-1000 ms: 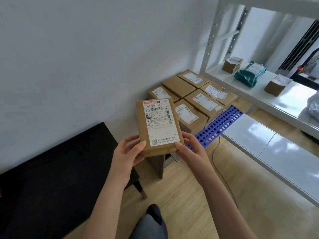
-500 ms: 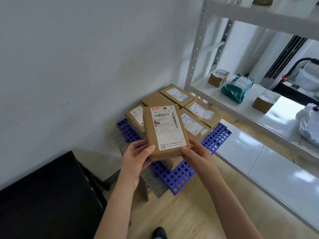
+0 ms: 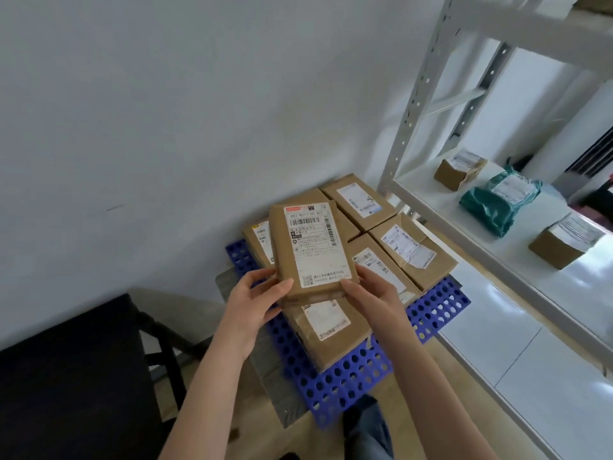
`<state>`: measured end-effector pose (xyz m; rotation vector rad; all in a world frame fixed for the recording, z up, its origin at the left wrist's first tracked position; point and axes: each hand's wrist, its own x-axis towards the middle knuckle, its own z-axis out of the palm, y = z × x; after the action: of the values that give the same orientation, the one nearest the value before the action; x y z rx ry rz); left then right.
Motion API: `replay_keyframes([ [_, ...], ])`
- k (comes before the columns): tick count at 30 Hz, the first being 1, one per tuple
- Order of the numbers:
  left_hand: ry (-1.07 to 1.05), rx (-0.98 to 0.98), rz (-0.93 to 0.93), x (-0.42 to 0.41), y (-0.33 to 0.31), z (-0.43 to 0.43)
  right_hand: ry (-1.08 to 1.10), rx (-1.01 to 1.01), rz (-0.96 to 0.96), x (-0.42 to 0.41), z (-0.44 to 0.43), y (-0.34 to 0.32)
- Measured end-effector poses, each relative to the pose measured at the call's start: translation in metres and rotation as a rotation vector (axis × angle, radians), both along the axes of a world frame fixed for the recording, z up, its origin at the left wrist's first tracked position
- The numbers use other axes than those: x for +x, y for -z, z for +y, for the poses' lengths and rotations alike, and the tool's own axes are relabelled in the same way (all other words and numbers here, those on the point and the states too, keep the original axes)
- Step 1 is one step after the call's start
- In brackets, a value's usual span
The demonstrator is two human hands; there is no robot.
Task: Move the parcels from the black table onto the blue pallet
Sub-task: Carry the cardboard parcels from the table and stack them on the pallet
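I've got both hands clamped on one brown parcel [image 3: 311, 247]: L hand [image 3: 255, 302] grips its near-left corner, R hand [image 3: 373, 293] the near-right, label side up. Parcel's held in the air over the blue pallet [image 3: 345, 386], just above several other parcels [image 3: 331, 330] lying flat on it. Lower left: black tabletop [image 3: 66, 376], well apart from the parcel.

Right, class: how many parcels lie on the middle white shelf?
3: a far brown box at the back, a teal bag in the middle, a near brown box in front. Others may be out of frame.
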<state>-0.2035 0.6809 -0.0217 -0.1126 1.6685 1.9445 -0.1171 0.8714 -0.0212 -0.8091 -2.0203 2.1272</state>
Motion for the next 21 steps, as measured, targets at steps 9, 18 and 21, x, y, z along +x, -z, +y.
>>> replay_keyframes([
  [9,-0.149,0.072,-0.039,-0.038,0.008,0.068,-0.21,0.004,-0.074,-0.081,0.078,0.001],
  [18,-0.438,0.022,-0.071,-0.071,0.034,0.124,-0.334,-0.065,-0.124,-0.168,0.125,0.026],
  [21,-0.498,-0.004,-0.085,-0.085,0.037,0.133,-0.338,-0.031,-0.13,-0.189,0.125,0.034],
])
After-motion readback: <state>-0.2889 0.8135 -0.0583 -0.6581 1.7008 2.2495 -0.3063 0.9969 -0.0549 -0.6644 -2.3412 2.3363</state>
